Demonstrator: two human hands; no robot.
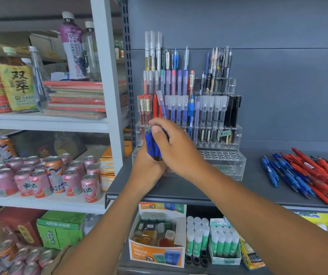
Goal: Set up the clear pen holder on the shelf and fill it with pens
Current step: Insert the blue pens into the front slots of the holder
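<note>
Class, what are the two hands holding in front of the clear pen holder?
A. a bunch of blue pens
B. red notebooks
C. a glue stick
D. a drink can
A: the left hand and the right hand both grip a bunch of blue pens before the pen holder.

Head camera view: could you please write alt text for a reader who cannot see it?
A left hand and right hand grip a bundle of blue pens before a tiered clear pen holder on a grey shelf. Its upper tiers hold pens; loose blue and red pens lie to the right.
</note>
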